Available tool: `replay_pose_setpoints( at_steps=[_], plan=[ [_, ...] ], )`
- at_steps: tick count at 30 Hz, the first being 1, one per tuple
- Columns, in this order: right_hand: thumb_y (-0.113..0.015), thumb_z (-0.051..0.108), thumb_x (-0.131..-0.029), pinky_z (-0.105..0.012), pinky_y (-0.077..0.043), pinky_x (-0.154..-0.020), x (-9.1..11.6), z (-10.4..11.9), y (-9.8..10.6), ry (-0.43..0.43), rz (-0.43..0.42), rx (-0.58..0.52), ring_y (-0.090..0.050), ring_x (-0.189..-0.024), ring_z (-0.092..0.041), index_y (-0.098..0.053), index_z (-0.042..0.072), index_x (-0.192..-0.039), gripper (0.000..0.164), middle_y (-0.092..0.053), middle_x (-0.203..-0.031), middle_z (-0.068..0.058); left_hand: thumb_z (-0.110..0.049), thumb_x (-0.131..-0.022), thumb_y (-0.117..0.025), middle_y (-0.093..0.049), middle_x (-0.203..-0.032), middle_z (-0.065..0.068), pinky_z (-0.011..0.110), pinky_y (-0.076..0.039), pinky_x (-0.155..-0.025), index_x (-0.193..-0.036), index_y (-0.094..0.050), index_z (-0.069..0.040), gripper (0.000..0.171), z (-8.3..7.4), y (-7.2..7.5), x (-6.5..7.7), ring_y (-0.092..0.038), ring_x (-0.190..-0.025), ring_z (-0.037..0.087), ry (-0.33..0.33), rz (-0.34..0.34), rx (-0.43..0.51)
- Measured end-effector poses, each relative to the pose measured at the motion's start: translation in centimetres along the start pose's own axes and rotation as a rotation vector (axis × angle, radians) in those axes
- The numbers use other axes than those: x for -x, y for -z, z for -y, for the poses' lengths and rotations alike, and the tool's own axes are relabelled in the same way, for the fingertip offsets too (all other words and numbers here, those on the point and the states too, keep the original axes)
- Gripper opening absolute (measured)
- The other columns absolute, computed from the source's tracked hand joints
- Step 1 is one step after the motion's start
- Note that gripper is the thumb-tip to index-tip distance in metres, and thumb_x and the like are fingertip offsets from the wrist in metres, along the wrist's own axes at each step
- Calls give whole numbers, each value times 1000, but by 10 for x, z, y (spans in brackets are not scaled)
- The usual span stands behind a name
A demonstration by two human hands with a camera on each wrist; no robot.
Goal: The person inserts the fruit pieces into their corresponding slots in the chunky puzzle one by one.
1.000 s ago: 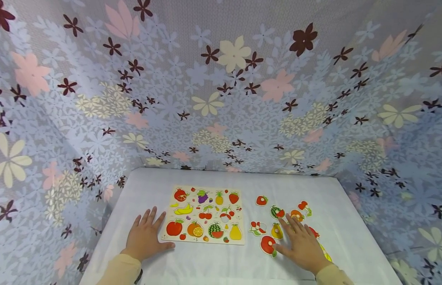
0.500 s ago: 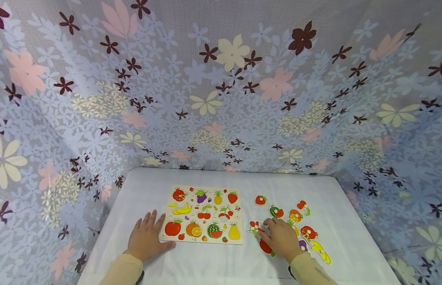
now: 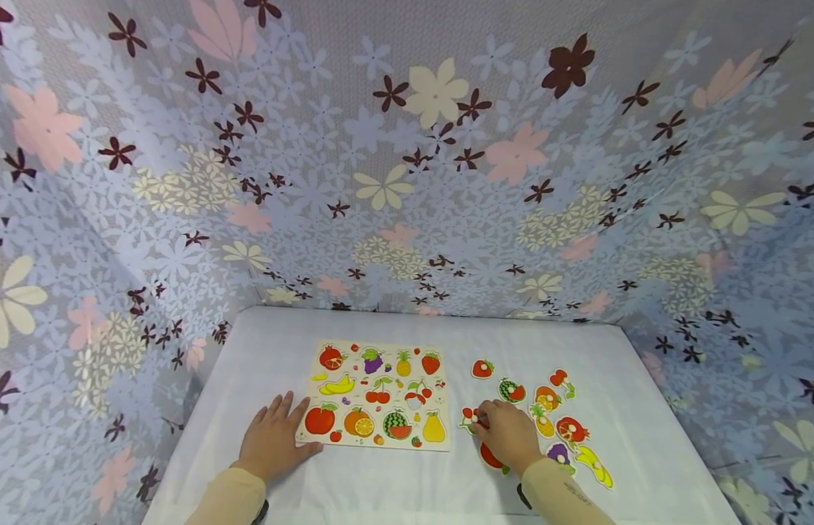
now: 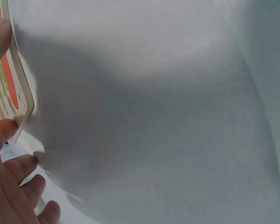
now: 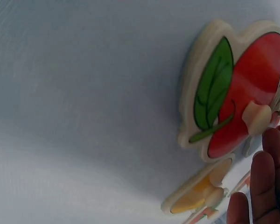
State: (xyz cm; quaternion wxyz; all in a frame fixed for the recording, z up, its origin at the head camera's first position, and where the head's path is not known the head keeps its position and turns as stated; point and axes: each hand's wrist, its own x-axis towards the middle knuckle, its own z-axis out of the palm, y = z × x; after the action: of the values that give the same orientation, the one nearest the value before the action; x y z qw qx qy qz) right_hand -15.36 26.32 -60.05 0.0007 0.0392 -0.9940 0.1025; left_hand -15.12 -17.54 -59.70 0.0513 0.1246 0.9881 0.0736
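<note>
In the head view a fruit puzzle board (image 3: 439, 375) lies on the white table. My left hand (image 3: 270, 441) rests flat at its lower left corner, fingers spread; the left wrist view has the fingertips right at the board's edge. To the right of the board, my right hand (image 3: 508, 434) bends over a red-and-white cherry puzzle piece (image 3: 467, 424), with thumb and fingers pinching at its knob. A red apple piece (image 3: 490, 457) sits partly under that hand. In the right wrist view the apple piece (image 5: 256, 70) shows its wooden knob, with a yellow piece (image 5: 196, 191) beside it.
Around the right hand lie several loose knobbed pieces: strawberry (image 3: 482, 368), watermelon (image 3: 511, 390), orange (image 3: 547, 398), cherries (image 3: 560, 379), pineapple (image 3: 543, 423), pomegranate (image 3: 572, 430), grapes (image 3: 559, 455) and bananas (image 3: 595, 467). A flowered curtain (image 3: 407, 219) surrounds the table (image 3: 380, 481).
My right hand has moved left from over the loose pieces and its spread fingers have closed in on the cherry piece. The left hand stays beside the board.
</note>
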Motion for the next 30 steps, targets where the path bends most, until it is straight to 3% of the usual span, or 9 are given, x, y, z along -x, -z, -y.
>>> replay_pose_setpoints(
  at_steps=[4, 14, 21, 30],
  plan=[
    [-85, 34, -79, -30, -51, -63, -2, 0, -1, -44, 29, -56, -49, -63, -10, -71, 18, -93, 26, -54, -73, 10, -67, -80, -69, -40, -151, 25, 62, -29, -111, -148, -48, -8, 93, 1, -3, 0, -35, -138, 46, 0, -16, 7],
    [-84, 30, -81, -31, -52, -68, -6, -1, 1, -27, 61, -85, -49, -66, -10, -71, 20, -91, 19, -54, -74, 11, -62, -80, -73, -40, -151, 26, 62, -30, -110, -146, -47, 2, 96, -3, 0, 1, -35, -138, 46, 29, -9, 43],
    [-84, 30, -81, -29, -49, -64, -8, -1, 0, 0, 53, -78, -48, -65, -10, -70, 21, -89, 18, -53, -73, 12, -60, -80, -74, -38, -153, 25, 63, -30, -110, -149, -45, -5, 93, -4, 3, 3, -35, -138, 47, 43, 7, 60],
    [-84, 30, -81, -27, -48, -62, -8, 0, 1, 11, 39, -77, -47, -65, -9, -70, 21, -90, 19, -53, -73, 12, -61, -78, -75, -38, -153, 25, 62, -31, -110, -149, -46, -6, 95, -2, -4, -1, -35, -138, 47, 46, 6, 53]
  ],
)
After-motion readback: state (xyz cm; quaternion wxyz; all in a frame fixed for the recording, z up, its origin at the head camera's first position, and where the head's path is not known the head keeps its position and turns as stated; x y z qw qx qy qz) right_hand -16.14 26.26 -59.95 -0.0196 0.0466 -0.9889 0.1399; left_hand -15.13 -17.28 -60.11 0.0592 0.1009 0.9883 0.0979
